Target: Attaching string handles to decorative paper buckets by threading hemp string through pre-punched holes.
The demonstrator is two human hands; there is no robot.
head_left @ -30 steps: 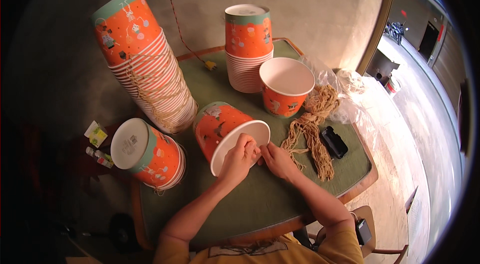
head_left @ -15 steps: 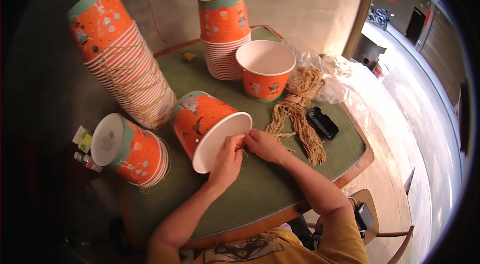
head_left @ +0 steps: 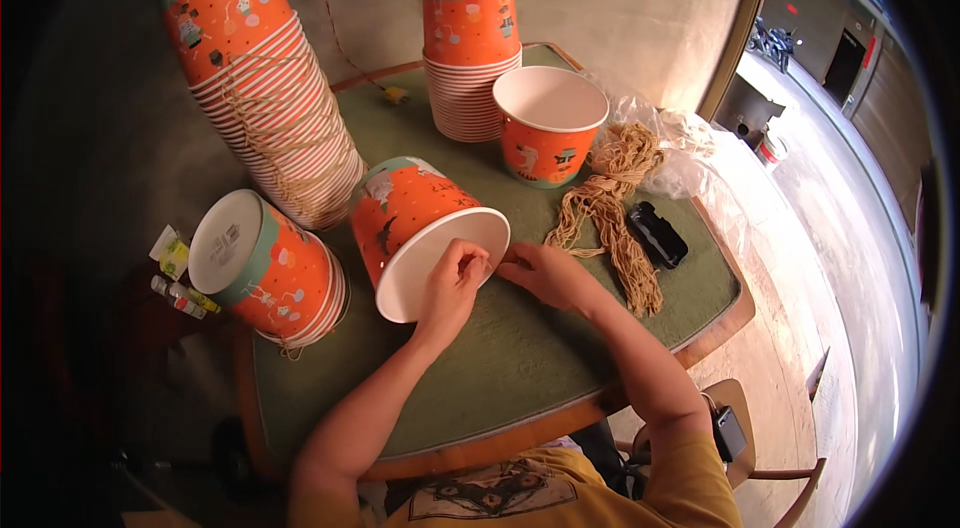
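Hands just moved apart at mouth of tipped orange tub, ctr of frame.
Vs 0.5 s ago: L hand & R hand were touching, now a small gap; both stay by tub, so work at its edge looks ongoing. L fingers curled in front of mouth, R fingertips at its right edge; contents of either grip blurred/hidden, can't tell if holding anything. Part of tub's inside blocked by L hand. Twine bundle on table, ctr-right; small bottle far left, prob. a bottle, dim.
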